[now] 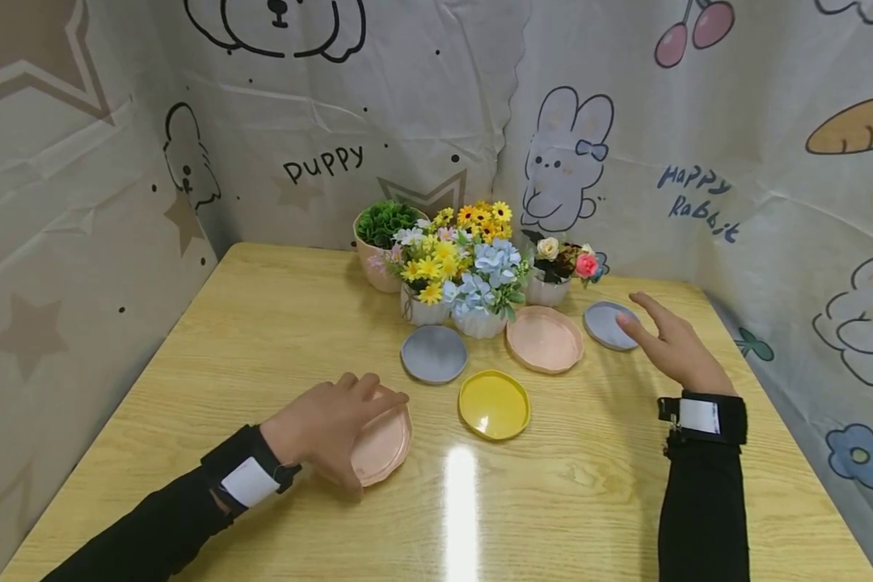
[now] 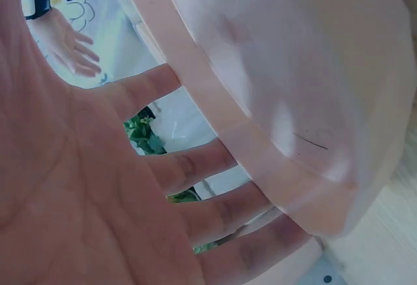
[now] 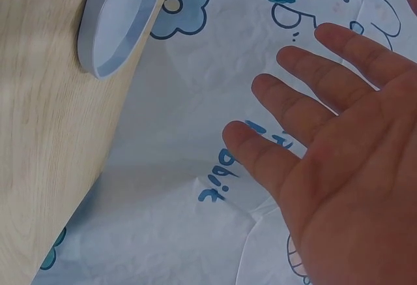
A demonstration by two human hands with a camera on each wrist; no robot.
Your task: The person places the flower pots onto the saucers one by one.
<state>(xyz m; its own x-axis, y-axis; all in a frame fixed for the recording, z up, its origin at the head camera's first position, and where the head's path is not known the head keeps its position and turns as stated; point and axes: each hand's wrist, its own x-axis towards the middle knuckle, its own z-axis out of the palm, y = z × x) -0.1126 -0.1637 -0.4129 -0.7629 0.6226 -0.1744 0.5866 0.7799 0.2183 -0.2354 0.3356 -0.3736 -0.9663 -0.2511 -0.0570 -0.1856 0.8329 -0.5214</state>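
Head camera overlooks the table [image 1: 276, 323] while wrist cameras sit close

Nearest plate [image 1: 384, 446]: was pale pink.
Central plate [image 1: 494, 400]: was yellow.
Table [image 1: 262, 323]: showed yellowish wood grain.
Backdrop [image 1: 422, 105]: was whitish, cartoon-printed.

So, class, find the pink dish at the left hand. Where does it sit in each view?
Head: pink dish, below and left of centre, partly behind the left hand.
Left wrist: large, across the upper right.
Right wrist: not in it.
Landmark in all three: right hand, at right, top left and lower right respectively.
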